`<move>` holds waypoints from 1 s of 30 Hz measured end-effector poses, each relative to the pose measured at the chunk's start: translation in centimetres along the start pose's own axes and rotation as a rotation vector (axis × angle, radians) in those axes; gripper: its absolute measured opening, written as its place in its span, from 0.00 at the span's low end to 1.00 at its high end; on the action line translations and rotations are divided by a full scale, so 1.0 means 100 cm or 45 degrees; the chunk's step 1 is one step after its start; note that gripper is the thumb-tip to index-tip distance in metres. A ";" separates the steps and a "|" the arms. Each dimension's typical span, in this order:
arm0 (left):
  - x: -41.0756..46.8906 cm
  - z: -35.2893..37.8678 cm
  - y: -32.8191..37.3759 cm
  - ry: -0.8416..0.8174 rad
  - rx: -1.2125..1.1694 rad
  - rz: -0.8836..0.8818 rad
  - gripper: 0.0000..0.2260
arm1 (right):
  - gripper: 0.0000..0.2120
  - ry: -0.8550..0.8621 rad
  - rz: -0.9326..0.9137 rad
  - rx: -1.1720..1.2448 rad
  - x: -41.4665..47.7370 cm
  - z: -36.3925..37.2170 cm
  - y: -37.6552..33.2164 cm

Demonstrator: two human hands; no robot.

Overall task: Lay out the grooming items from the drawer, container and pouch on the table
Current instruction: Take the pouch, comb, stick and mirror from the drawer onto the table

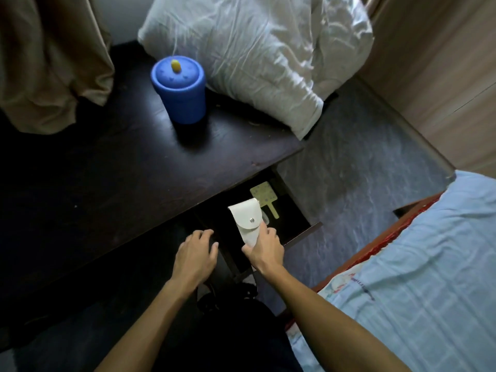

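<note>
The right hand (264,247) pinches the white snap pouch (248,222) only at its near end over the open drawer (303,232), so it may slip; the left hand (197,251) is relaxed and holds nothing.

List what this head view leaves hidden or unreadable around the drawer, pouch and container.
- White pouch, head view: snapped flap hides its contents; right hand covers its lower end.
- Blue container: lid on, contents hidden.
- Drawer: tabletop and shadow hide its rear part.
- Clear item beside the pouch: half behind it, too small to name.
- Left hand: whether it touches the drawer front is lost in darkness.
</note>
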State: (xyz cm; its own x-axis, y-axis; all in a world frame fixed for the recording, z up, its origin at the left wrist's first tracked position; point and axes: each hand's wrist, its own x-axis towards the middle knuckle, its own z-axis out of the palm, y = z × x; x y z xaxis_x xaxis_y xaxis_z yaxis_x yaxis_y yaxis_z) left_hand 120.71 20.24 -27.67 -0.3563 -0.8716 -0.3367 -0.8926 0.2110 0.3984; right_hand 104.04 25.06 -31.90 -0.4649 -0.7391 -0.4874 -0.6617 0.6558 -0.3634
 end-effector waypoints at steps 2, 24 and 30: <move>-0.015 -0.015 0.003 0.040 0.005 -0.007 0.19 | 0.38 0.037 -0.047 -0.001 -0.021 -0.013 -0.001; -0.056 -0.152 -0.206 0.425 -0.132 -0.582 0.19 | 0.36 -0.192 -0.761 -0.288 -0.054 0.047 -0.305; -0.075 -0.148 -0.269 0.474 -0.243 -0.727 0.17 | 0.36 -0.302 -0.780 -0.349 -0.063 0.114 -0.361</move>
State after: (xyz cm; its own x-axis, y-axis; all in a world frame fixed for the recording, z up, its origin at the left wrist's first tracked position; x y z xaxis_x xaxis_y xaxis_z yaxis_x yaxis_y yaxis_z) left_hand 151.48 14.53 -23.29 0.3016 -0.9234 -0.2373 -0.8357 -0.3759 0.4004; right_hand 137.58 7.82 -24.74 0.1580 -0.8887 -0.4303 -0.9016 0.0479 -0.4299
